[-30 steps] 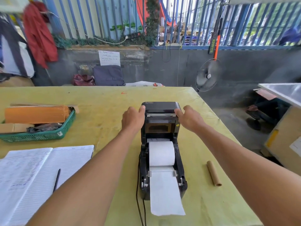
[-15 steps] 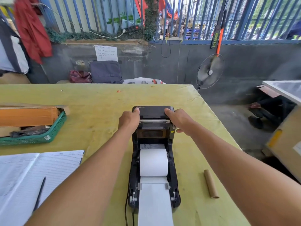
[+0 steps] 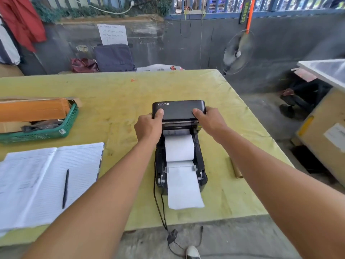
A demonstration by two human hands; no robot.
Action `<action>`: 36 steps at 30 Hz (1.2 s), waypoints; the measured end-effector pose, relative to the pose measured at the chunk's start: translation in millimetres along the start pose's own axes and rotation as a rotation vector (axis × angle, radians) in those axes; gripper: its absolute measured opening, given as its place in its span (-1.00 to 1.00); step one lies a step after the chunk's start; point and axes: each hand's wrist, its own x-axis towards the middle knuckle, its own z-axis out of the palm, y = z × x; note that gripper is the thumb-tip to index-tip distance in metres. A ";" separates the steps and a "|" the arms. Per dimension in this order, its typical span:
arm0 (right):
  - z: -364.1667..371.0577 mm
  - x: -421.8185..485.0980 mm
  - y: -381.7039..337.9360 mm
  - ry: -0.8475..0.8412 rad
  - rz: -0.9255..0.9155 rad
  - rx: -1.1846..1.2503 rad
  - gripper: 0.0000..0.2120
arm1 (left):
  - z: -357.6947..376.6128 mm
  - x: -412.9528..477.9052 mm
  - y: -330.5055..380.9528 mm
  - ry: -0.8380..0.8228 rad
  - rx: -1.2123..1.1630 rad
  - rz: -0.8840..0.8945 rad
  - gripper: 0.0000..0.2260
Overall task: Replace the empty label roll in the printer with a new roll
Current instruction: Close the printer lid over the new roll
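The printer point(image 3: 179, 165) is black, with white lettering on its lid point(image 3: 178, 109). The label roll point(image 3: 179, 147) in it is plain white, as is the strip of paper point(image 3: 183, 189) running out of its front. The worktop point(image 3: 119, 94) is yellow-green, mottled with darker stains. The cardboard core point(image 3: 235, 168) is brown. The basket point(image 3: 50, 132) is green with a mesh pattern, and it holds an orange box point(image 3: 33, 109). The notebook point(image 3: 46, 180) has white pages with fine ruled lines, and a black pen point(image 3: 65, 188) lies on it. The wall point(image 3: 186, 51) is grey, the hanging cloth point(image 3: 22, 21) red, the railing point(image 3: 280, 6) blue.
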 end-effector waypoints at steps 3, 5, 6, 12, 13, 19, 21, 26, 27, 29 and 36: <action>5.2 -32.2 13.5 0.034 0.003 0.033 -0.66 | -8.1 -26.9 -16.5 -0.004 -0.008 0.011 -0.56; 7.3 -52.6 23.8 0.048 0.022 0.030 -0.68 | -12.6 -43.9 -27.9 -0.007 -0.027 -0.009 -0.57; 8.5 -61.6 29.4 0.050 0.031 0.037 -0.69 | -13.9 -51.6 -33.8 -0.011 -0.029 -0.018 -0.59; 21.6 -106.2 60.6 0.029 0.141 0.138 -0.68 | -16.2 -95.7 -71.3 -0.130 0.017 -0.064 -0.61; 22.8 -110.2 63.3 0.017 0.164 0.148 -0.67 | -15.7 -100.8 -74.2 -0.143 0.012 -0.072 -0.58; 27.5 -123.9 74.5 0.028 0.259 0.115 -0.53 | -13.4 -114.0 -84.4 -0.164 0.049 -0.173 -0.47; 30.2 -126.5 81.0 0.035 0.268 0.099 -0.53 | -12.1 -115.1 -90.2 -0.155 0.063 -0.200 -0.47; 39.1 -129.3 96.1 0.049 0.281 0.016 -0.60 | -6.8 -119.6 -100.4 -0.184 0.121 -0.235 -0.51; 39.3 -128.7 96.7 0.058 0.281 0.011 -0.61 | -6.2 -118.8 -101.5 -0.182 0.122 -0.233 -0.50; 38.5 -128.0 97.8 0.062 0.278 0.005 -0.61 | -6.6 -116.7 -104.4 -0.180 0.117 -0.226 -0.50; 42.9 -131.8 109.5 0.057 0.289 0.029 -0.61 | -4.7 -114.7 -110.0 -0.211 0.119 -0.297 -0.59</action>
